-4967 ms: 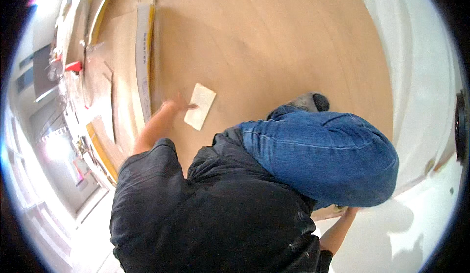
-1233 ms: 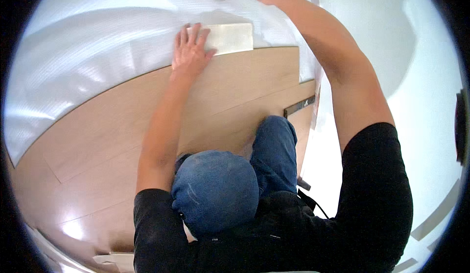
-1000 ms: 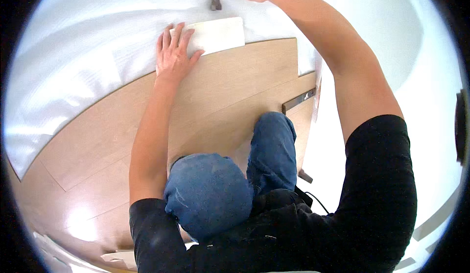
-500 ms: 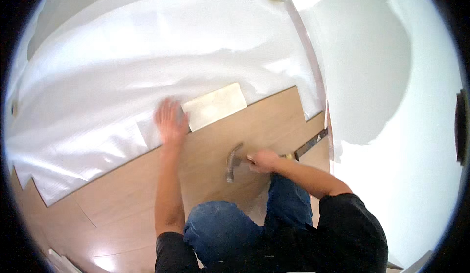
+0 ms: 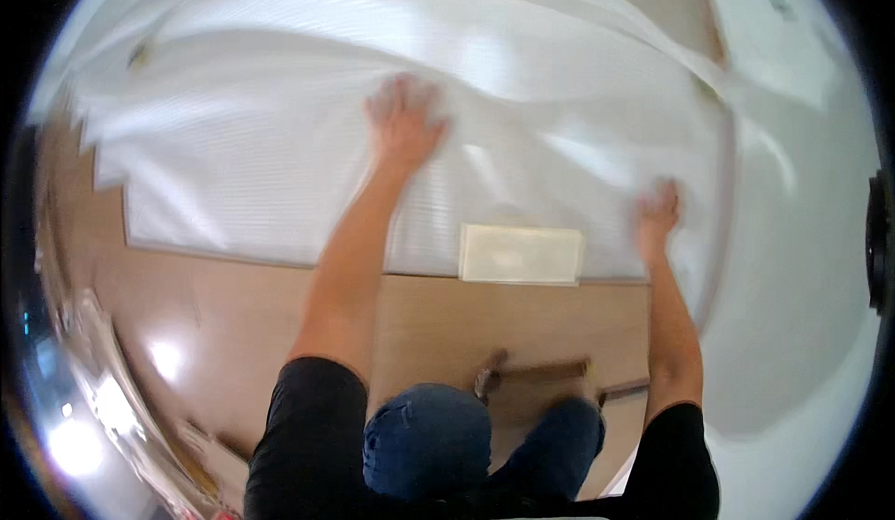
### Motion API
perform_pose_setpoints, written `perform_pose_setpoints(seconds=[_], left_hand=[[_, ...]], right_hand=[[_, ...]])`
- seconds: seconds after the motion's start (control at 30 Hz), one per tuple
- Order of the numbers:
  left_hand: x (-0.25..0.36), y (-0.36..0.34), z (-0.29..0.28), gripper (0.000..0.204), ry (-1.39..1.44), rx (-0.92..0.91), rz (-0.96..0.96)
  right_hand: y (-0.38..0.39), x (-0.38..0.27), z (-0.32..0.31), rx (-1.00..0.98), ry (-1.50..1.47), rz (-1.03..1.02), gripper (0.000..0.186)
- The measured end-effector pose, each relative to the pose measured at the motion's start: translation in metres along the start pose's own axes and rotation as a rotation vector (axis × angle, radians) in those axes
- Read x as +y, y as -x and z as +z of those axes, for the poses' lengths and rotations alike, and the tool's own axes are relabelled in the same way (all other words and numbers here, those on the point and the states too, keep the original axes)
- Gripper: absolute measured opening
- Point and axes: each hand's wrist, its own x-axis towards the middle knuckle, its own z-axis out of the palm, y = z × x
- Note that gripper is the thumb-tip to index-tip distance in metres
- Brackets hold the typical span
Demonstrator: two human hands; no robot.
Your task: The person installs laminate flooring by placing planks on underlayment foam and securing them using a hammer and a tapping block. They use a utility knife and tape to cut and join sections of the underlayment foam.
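In the head view, the left hand (image 5: 406, 126) is spread flat over the white foam underlay (image 5: 270, 147), fingers apart and holding nothing; motion blur softens the fingertips, so whether they press on the sheet is hard to judge. The right hand (image 5: 659, 210) is above the sheet's right part, too smeared to tell whether its fingers are curled or straight, or whether it pinches any of the sheet. The underlay spreads beyond the near floor planks (image 5: 252, 324), its far side rumpled and fading into glare. The left forearm covers part of the border between sheet and planks.

A cream rectangular block (image 5: 520, 255) lies along that border, between the two forearms and touched by neither hand. Nearer the body, a hammer (image 5: 541, 371) rests on the planks just beyond the jeans-clad knees (image 5: 427, 436), its head blurred. A dark flat bar (image 5: 623, 390) shows only in part, running behind the right forearm. The lower edge cuts off the torso, and long pale strips (image 5: 112, 343) at lower left bend into the dark rim, their kind unclear.
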Motion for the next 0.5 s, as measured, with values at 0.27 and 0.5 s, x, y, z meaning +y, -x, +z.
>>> perform_pose_setpoints(seconds=[0.27,0.5], left_hand=[[0.049,-0.077,0.007,0.069,0.116,0.018,0.2],[0.056,-0.093,0.026,0.072,-0.044,0.026,0.203]], right_hand=[[-0.096,0.059,0.013,-0.078,0.176,0.418,0.081],[-0.105,0.061,0.009,-0.071,0.226,0.293,0.073]])
